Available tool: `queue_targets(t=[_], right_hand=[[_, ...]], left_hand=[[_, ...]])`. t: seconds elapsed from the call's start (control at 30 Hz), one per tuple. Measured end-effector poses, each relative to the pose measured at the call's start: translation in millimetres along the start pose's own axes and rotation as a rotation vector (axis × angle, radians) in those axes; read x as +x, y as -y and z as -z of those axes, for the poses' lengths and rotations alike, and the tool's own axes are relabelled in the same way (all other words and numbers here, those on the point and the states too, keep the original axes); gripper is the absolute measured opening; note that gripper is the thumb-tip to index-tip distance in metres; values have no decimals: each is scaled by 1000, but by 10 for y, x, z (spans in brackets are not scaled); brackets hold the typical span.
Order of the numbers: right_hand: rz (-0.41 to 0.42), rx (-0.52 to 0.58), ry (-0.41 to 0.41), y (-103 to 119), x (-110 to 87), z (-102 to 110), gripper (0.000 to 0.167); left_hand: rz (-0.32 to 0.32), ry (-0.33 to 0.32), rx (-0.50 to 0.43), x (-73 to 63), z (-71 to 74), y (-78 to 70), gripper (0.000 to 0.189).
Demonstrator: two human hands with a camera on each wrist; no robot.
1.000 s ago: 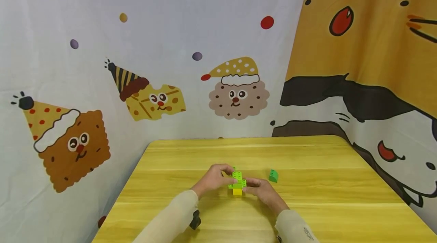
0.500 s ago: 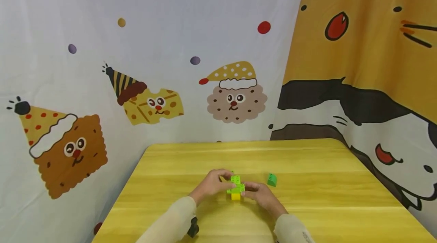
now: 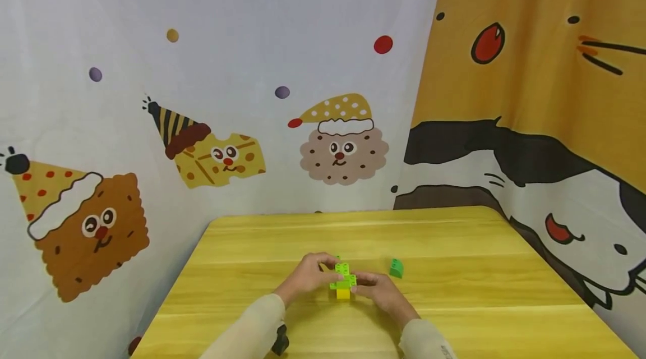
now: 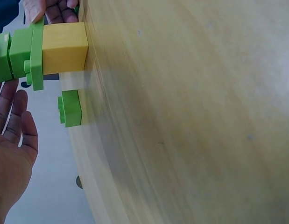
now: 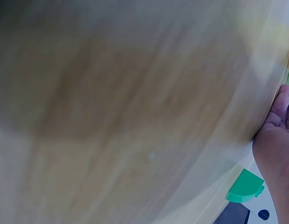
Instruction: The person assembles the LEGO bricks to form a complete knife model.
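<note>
A small stack of toy building bricks [image 3: 343, 284] stands on the table between the two hands. At its base is a yellow brick [image 4: 65, 48], with a thin light-green plate [image 4: 37, 56] above it and green bricks [image 4: 21, 52] on top. My left hand [image 3: 310, 277] pinches the top green brick from the left. On the right side, my right hand [image 3: 379, 290] holds the edge of the green plate between thumb and fingers. Another green brick [image 4: 72, 108] sits behind the stack, mostly hidden by the left fingers in the head view.
A darker green curved brick [image 3: 396, 268] lies right of the stack, behind the right hand. The wooden table [image 3: 454, 247] reaches back to a cartoon-printed cloth [image 3: 242, 39]. A black object [image 3: 280, 340] shows beside the left sleeve.
The head view has shifted slightly, so the scene sits lower and further left. Both hands keep their places at the stack, with little visible movement.
</note>
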State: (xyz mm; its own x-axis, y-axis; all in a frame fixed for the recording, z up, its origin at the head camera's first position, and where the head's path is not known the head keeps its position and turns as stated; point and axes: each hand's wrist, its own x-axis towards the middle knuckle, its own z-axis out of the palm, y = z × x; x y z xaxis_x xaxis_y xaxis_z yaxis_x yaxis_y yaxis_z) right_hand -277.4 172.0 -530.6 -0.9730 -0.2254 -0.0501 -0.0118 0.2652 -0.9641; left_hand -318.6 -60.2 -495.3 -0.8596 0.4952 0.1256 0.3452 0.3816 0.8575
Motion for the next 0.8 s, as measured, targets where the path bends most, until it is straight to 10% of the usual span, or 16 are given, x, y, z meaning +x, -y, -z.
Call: queue_targets(t=[0.8], right_hand=[[-34,-15,-6,3,-8,-2,59]], left_hand=[[-75,-34,43,6,-51,14,30]])
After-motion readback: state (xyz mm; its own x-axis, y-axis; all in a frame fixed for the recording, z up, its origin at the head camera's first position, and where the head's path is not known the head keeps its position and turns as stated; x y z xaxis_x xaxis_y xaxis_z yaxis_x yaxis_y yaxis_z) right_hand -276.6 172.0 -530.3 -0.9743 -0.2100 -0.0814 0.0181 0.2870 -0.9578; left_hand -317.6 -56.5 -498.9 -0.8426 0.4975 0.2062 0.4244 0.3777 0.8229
